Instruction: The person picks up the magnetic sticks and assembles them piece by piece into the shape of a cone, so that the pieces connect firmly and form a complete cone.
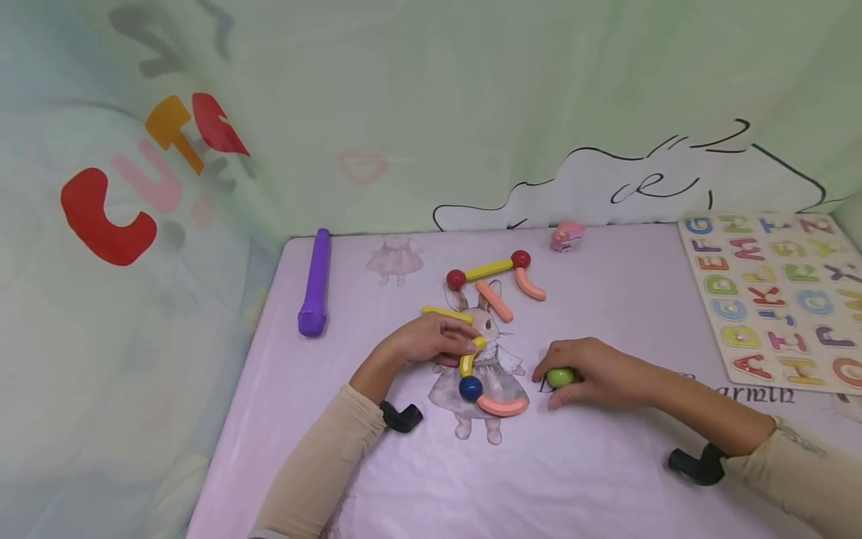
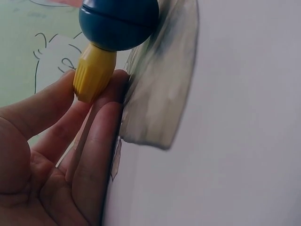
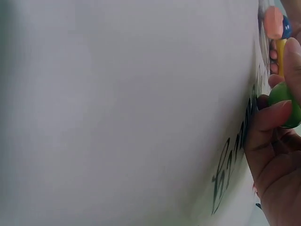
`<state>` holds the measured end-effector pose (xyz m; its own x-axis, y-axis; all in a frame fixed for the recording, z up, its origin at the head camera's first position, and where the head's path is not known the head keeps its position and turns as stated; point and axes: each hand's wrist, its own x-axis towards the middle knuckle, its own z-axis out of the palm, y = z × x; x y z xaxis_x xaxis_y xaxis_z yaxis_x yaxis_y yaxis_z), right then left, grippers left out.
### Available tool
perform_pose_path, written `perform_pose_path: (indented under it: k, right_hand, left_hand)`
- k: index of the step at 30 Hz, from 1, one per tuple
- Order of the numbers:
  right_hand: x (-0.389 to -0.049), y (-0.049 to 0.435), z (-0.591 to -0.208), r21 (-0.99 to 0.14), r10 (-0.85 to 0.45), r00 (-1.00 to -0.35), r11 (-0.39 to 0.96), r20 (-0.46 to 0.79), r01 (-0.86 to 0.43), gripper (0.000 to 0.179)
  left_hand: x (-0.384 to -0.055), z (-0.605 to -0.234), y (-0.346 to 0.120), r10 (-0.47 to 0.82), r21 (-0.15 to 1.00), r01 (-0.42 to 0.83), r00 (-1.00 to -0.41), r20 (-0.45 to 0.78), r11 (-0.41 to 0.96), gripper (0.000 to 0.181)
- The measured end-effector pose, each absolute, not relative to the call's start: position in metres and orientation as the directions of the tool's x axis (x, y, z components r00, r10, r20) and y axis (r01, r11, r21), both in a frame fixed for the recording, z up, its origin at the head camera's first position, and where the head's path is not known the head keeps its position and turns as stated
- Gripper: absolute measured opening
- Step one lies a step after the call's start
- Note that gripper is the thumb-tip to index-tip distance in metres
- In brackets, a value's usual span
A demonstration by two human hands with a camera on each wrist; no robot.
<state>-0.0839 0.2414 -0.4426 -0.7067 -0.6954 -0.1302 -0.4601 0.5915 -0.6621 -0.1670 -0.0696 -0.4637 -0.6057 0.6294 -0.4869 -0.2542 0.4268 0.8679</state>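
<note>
My left hand (image 1: pixel 427 338) pinches a yellow curved stick (image 1: pixel 466 366) between thumb and fingers, low over the rabbit print. One end of that stick meets a blue ball (image 1: pixel 471 388), and a pink curved stick (image 1: pixel 503 406) reaches rightward from the same ball. In the left wrist view the thumb presses the yellow stick (image 2: pixel 94 75) just below the blue ball (image 2: pixel 118 23). Farther right, my right hand (image 1: pixel 602 372) grips a green ball (image 1: pixel 559 377) at the tabletop. The right wrist view shows fingers and thumb around the green ball (image 3: pixel 284 104).
Behind the hands lie a yellow stick with red balls (image 1: pixel 488 269) at both ends, a straight pink stick (image 1: pixel 494 301), a curved pink stick (image 1: pixel 530 285) and another yellow stick (image 1: pixel 444 313). A purple toy microphone (image 1: pixel 315 288), small pink toy (image 1: pixel 567 236) and alphabet board (image 1: pixel 720 329) lie around them.
</note>
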Motion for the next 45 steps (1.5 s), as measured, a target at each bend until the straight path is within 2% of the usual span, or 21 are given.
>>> perform_pose_path:
  k: [11,17,24,32,36,45]
  right_hand:
    - [-0.102,0.231,-0.446,-0.697,-0.611,-0.774,0.628,-0.168,-0.345,0.032]
    - [-0.111,0.230,-0.451,-0.729,-0.585,-0.794,0.615,-0.166,-0.301,0.033]
    - [-0.122,0.231,-0.456,-0.768,-0.544,-0.808,0.611,-0.228,-0.194,0.035]
    - [-0.134,0.220,-0.458,-0.785,-0.493,-0.814,0.615,-0.307,-0.076,0.043]
    - [-0.137,0.216,-0.457,-0.790,-0.499,-0.814,0.608,-0.298,-0.084,0.042]
    - [-0.144,0.210,-0.453,-0.836,-0.584,-0.757,0.541,-0.295,-0.092,0.036]
  left_hand:
    - [-0.165,-0.458,-0.069,0.621,0.861,-0.280,-0.603,-0.502,0.424,0.036]
    - [-0.167,-0.460,-0.070,0.616,0.857,-0.285,-0.601,-0.509,0.430,0.036]
    - [-0.168,-0.462,-0.070,0.620,0.859,-0.282,-0.599,-0.506,0.428,0.038]
    - [-0.168,-0.463,-0.069,0.615,0.858,-0.309,-0.600,-0.511,0.411,0.038]
    - [-0.168,-0.463,-0.069,0.619,0.859,-0.330,-0.597,-0.511,0.390,0.038]
    - [-0.168,-0.464,-0.070,0.620,0.855,-0.344,-0.588,-0.519,0.389,0.037]
